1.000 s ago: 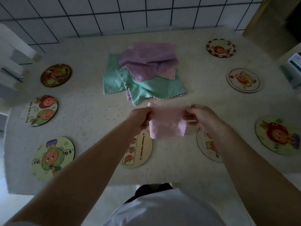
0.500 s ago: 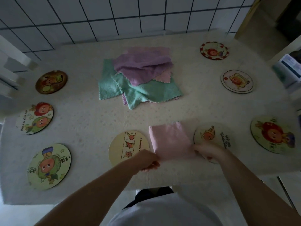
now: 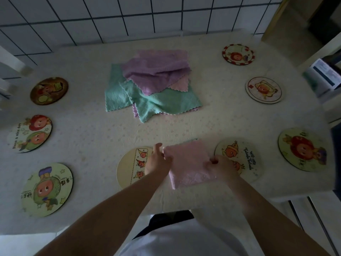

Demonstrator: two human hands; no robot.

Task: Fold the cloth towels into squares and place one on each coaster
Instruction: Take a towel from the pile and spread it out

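As pink towel (image 3: 188,163) lies folded, both hands' fingers (image 3: 167,159) seemingly pinch it (blurred)

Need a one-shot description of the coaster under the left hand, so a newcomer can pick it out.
Start at the table's near edge, where both hands hold the pink towel. The coaster lies just left of that towel, partly under the left hand. Unlike its neighbours, it is plain cream with a dashed strip of three small figures.

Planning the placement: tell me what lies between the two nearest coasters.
In the head view, the folded pink towel lies between them, gripped by the left hand and right hand.
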